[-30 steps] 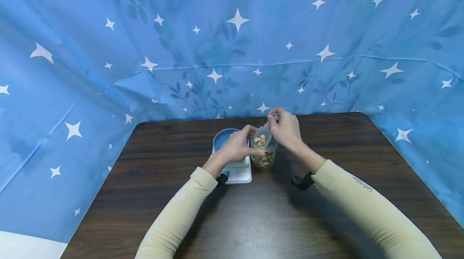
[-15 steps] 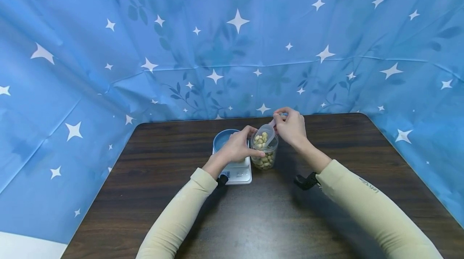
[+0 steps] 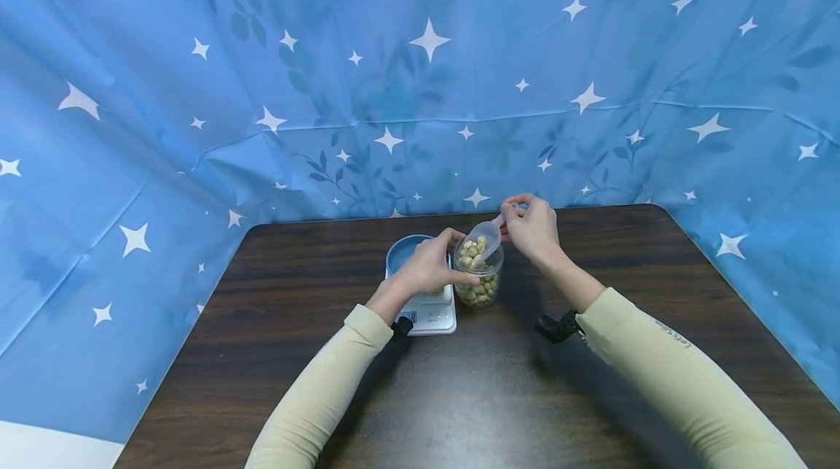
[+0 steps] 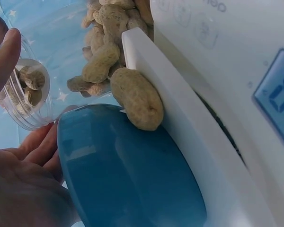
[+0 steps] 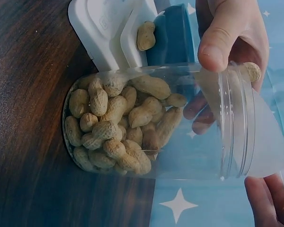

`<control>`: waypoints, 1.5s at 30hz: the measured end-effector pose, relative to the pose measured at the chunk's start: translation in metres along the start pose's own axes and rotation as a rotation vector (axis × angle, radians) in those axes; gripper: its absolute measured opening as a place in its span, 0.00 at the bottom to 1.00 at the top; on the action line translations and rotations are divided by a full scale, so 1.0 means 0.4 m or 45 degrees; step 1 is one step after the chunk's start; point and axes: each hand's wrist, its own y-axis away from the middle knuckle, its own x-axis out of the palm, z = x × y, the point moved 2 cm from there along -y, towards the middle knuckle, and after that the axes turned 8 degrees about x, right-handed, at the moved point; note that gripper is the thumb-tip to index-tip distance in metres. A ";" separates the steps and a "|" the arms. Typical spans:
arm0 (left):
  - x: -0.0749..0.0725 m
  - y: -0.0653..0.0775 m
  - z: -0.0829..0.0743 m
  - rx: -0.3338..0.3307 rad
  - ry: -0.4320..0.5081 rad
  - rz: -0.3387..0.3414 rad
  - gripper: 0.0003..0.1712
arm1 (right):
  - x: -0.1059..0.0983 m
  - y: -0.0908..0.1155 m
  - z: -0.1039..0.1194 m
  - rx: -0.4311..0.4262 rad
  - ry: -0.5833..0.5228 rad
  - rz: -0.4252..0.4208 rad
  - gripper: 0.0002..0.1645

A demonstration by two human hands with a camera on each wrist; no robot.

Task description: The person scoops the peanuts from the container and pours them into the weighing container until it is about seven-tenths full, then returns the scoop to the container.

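Blue bowl (image 3: 400, 255) on scale (image 3: 436, 319), peanut (image 4: 138, 100) beside: plain in wrist views, unclear in head view. Clamped in fingers: jar (image 3: 479, 292) by left hand (image 3: 429, 265), scoop (image 3: 491, 232) by right hand (image 3: 533, 233).

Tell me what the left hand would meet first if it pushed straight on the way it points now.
The clear jar: the left hand grips it, so contact is immediate. Beyond it, the scoop and the right hand may come next, though depth is hard to judge.
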 end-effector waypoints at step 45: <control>-0.006 -0.001 0.002 0.021 -0.050 0.017 0.50 | -0.028 -0.017 -0.030 0.211 -0.273 0.018 0.24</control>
